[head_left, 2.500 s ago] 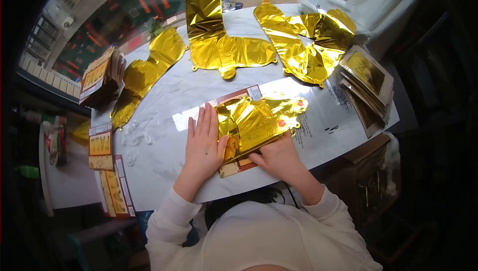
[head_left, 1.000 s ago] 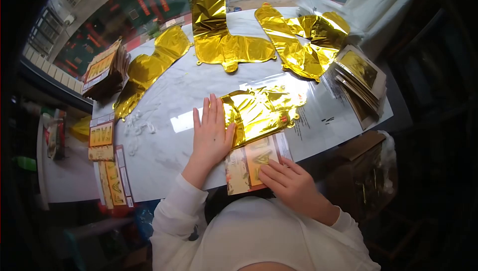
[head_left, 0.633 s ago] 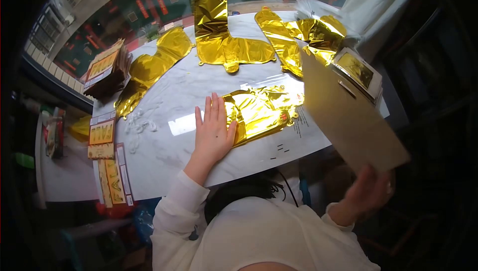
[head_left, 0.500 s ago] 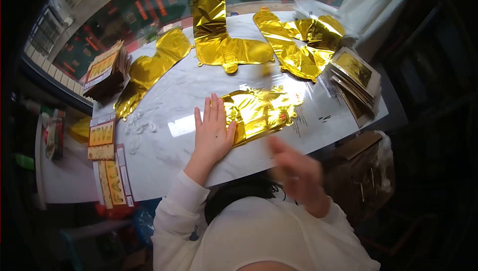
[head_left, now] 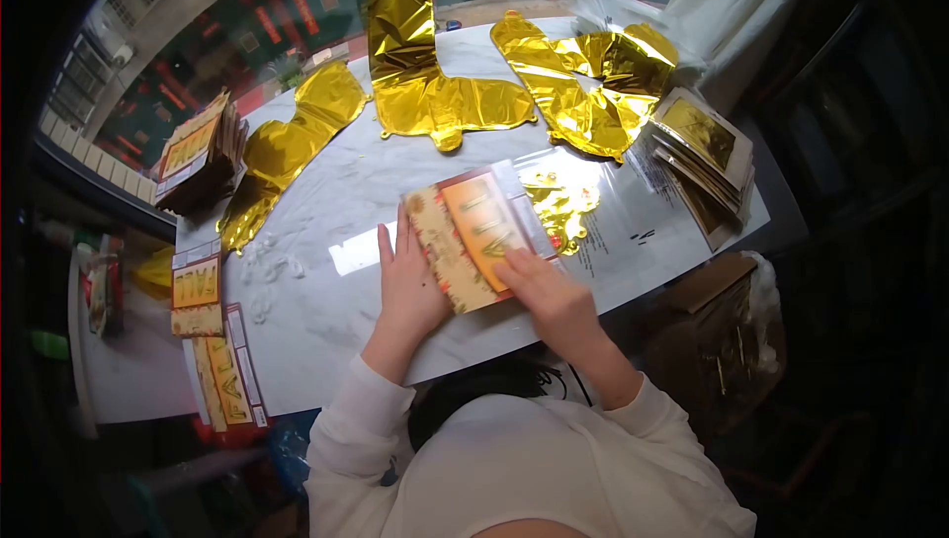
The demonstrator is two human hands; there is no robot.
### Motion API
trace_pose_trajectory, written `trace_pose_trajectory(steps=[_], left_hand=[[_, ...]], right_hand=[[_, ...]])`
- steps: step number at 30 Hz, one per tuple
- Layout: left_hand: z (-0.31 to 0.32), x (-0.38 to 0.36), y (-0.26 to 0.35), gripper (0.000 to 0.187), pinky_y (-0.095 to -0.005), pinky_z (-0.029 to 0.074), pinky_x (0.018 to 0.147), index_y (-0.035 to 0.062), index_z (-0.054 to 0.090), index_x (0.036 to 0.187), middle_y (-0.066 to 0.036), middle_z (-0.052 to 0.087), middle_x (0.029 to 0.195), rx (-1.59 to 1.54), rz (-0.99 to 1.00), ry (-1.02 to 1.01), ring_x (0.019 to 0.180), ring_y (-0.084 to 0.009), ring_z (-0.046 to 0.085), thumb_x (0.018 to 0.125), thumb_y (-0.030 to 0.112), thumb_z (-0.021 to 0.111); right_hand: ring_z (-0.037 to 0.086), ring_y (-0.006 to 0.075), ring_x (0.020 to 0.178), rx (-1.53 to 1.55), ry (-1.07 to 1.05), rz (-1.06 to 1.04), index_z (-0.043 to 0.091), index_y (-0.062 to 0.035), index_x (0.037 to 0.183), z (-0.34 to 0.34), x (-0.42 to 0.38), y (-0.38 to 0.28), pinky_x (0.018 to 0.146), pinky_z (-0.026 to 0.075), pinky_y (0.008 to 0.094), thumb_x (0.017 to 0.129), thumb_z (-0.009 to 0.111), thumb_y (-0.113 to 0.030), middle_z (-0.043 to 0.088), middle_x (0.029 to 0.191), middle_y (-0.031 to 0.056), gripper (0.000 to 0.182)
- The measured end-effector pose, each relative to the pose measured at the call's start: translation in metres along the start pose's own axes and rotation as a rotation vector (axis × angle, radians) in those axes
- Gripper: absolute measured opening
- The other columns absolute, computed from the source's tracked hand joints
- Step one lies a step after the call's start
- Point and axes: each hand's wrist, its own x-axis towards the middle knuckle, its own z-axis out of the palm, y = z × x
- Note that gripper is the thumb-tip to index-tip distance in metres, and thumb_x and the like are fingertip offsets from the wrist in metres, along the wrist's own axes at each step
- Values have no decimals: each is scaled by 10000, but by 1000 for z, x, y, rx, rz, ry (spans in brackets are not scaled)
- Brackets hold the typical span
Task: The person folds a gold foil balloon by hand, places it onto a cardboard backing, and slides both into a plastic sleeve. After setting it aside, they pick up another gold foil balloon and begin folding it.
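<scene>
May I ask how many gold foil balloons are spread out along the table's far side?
3: a slanting balloon at left, an L-shaped balloon in the middle and a looped balloon at right. Others may be hidden underneath.

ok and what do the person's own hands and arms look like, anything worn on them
Both the left hand and the right hand are bare, without gloves. The left sleeve and right sleeve are white, long, loose and creased, leaving the wrists uncovered.
</scene>
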Motion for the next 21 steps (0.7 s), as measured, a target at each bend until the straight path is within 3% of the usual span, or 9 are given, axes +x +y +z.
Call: trace_pose_trajectory(steps=[3,5,6,8,16,19,21], left_hand=[[12,3,-1,777,-619,115,1270,-42,308,1621,-254,287,1693,28,-39,95,1598,-399,220,1025,393,550],[11,3,0,777,-591,97,1284,-56,275,1630,-231,239,1726,22,-72,55,1613,-379,200,1039,380,527],[12,2,0,769,-589,98,1285,-54,277,1630,-232,241,1725,18,-67,61,1611,-381,207,1042,377,523],[12,3,-1,762,-586,98,1285,-52,280,1630,-233,244,1724,15,-66,70,1609,-383,213,1045,374,519],[10,2,1,764,-573,92,1288,-53,277,1633,-230,248,1725,-5,-66,73,1612,-372,216,1043,367,521],[9,2,1,778,-594,105,1281,-82,291,1614,-256,260,1709,-8,-53,71,1597,-391,226,1035,371,544],[10,2,1,776,-593,105,1281,-83,293,1613,-256,261,1708,-6,-51,71,1597,-392,228,1035,371,543]], right_hand=[[700,347,1212,8,32,70,727,-84,1289,-16,2,16,980,590,421,874,565,103,708,1314,189,484],[703,359,1215,-72,228,54,713,-66,1306,-29,2,32,1002,580,435,893,579,66,707,1326,187,454],[703,359,1215,-68,226,50,713,-66,1306,-38,1,37,1002,580,435,893,579,66,707,1326,187,454],[703,372,1217,-60,380,76,703,-31,1314,-53,1,44,1003,577,434,891,546,120,700,1342,206,475],[691,384,1238,-22,388,158,714,-3,1296,-54,-13,50,1037,555,431,869,538,168,698,1342,222,493],[669,385,1275,-176,358,117,730,-8,1274,-56,-16,62,1061,538,473,867,549,140,695,1348,213,469],[604,404,1361,-200,344,198,727,3,1274,-59,-17,71,1155,463,465,840,506,180,681,1366,229,518]])
